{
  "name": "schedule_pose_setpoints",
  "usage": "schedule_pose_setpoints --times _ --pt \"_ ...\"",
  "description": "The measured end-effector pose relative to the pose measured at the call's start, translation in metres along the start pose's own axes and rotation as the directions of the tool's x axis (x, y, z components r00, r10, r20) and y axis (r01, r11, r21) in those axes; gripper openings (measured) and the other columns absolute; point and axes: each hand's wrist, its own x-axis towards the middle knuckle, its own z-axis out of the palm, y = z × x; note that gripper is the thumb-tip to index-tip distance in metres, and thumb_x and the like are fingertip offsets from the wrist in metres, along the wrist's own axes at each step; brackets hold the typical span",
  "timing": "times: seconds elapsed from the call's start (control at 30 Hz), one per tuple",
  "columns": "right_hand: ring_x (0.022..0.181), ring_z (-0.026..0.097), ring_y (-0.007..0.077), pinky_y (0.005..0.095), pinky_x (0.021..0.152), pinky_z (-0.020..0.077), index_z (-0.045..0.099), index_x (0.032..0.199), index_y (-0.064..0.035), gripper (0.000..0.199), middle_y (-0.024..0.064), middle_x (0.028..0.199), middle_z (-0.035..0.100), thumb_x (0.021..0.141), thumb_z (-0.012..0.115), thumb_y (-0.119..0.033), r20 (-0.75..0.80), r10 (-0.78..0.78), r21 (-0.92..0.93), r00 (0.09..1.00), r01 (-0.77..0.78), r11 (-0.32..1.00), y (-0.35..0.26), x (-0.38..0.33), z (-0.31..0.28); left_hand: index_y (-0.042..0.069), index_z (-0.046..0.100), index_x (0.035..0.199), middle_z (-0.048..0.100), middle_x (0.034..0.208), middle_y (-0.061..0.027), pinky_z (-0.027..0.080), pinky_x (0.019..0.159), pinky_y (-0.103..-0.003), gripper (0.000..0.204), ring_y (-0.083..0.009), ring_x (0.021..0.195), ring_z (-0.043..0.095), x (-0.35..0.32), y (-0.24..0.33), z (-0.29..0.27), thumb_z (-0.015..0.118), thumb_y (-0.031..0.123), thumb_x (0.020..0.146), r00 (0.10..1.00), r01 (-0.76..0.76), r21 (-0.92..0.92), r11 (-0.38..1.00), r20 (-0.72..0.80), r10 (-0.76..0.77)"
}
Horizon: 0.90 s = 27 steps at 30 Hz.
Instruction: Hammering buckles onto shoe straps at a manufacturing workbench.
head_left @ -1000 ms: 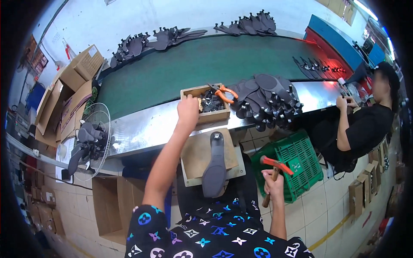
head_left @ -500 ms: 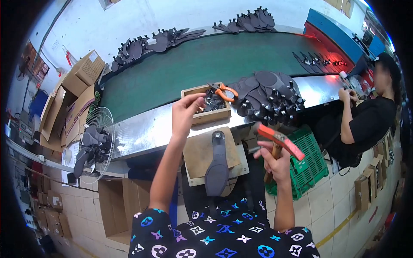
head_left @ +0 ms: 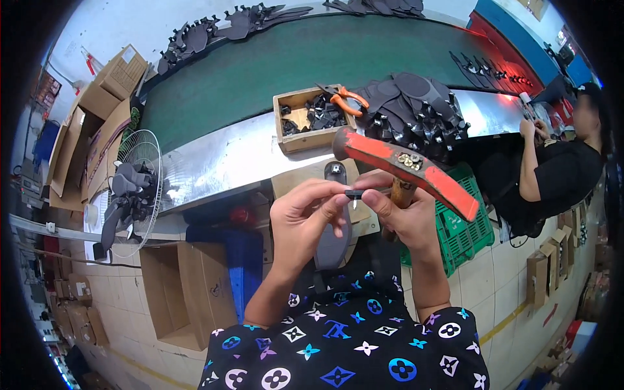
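My left hand [head_left: 305,218] and my right hand [head_left: 396,211] meet in front of me, pinching a small black clip [head_left: 354,194] between their fingertips. My right hand also grips the wooden handle of a red-headed hammer [head_left: 406,169], raised level, with small metal pieces lying on its head. Under my hands a dark grey sole piece [head_left: 333,240] lies on a small wooden board [head_left: 292,182]. Beyond it a wooden box [head_left: 305,120] holds black clips, with orange-handled pliers [head_left: 348,99] across its corner.
A pile of dark sole parts [head_left: 416,110] sits on the steel bench edge beside a green conveyor belt [head_left: 292,58]. A fan [head_left: 133,195] stands left, cardboard boxes [head_left: 97,110] behind it. A green crate [head_left: 465,227] is right; a person in black [head_left: 552,175] sits beyond it.
My left hand has come back from the wooden box with a clip. My right hand has lifted the hammer from beside the green crate up to meet it.
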Motion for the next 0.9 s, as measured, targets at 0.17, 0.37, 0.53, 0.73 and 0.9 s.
schedule_pose_setpoints --times 0.17,0.37,0.53,0.73,0.9 --pt "0.053 0.05 0.002 0.0182 0.044 0.0347 0.07 0.102 0.0022 0.021 0.0025 0.082 0.068 0.089 0.075 -0.014 0.029 0.067 -0.084 0.997 -0.064 0.994 0.009 -0.004 -0.009 0.002 0.072 0.1 0.065 0.091 -0.009 0.052 0.056 -0.025 0.016 -0.0138 0.073 0.065 0.002 -0.005 -0.01 0.07 -0.003 0.085 0.955 -0.294 0.529 0.796 0.139 0.261" --pt "0.047 0.044 0.001 0.0192 0.041 0.0295 0.069 0.102 0.0012 0.017 -0.002 0.07 0.061 0.09 0.072 -0.01 -0.012 0.192 -0.301 0.981 -0.187 0.935 0.04 0.004 -0.036 0.003 0.065 0.099 0.064 0.093 -0.0128 0.052 0.077 -0.035 0.022 -0.0277 0.087 0.064 0.027 -0.043 -0.025 0.076 0.009 0.081 0.972 -0.202 0.71 0.674 0.064 0.224" --pt "0.05 0.045 0.0014 0.02 0.043 0.0318 0.069 0.103 0.001 0.019 -0.0039 0.067 0.058 0.09 0.072 -0.012 0.036 0.099 -0.374 0.994 -0.078 0.924 0.069 0.036 -0.04 0.003 0.066 0.105 0.068 0.106 -0.017 0.047 0.095 -0.04 0.03 -0.0333 0.112 0.061 0.066 -0.095 -0.063 0.078 0.015 0.08 0.931 -0.36 0.72 0.594 0.321 0.174" --pt "0.079 0.064 0.0108 0.0282 0.075 0.051 0.067 0.112 0.0031 0.029 0.0067 0.091 0.072 0.087 0.073 -0.011 0.098 0.064 -0.346 0.993 -0.026 0.938 0.099 0.059 -0.036 0.001 0.068 0.112 0.072 0.102 -0.0163 0.055 0.08 -0.035 0.038 -0.0288 0.091 0.071 0.065 -0.108 -0.07 0.079 0.018 0.08 0.982 -0.187 0.691 0.698 0.158 0.107" --pt "0.091 0.068 0.0147 0.0301 0.083 0.054 0.065 0.114 0.004 0.03 0.0092 0.097 0.072 0.086 0.073 -0.003 0.184 0.039 -0.484 0.982 0.056 0.873 0.125 0.063 -0.042 -0.002 0.071 0.101 0.073 0.098 -0.0157 0.054 0.078 -0.035 0.029 -0.0268 0.088 0.071 0.056 -0.102 -0.079 0.079 0.014 0.08 0.984 -0.178 0.733 0.657 0.114 0.139"
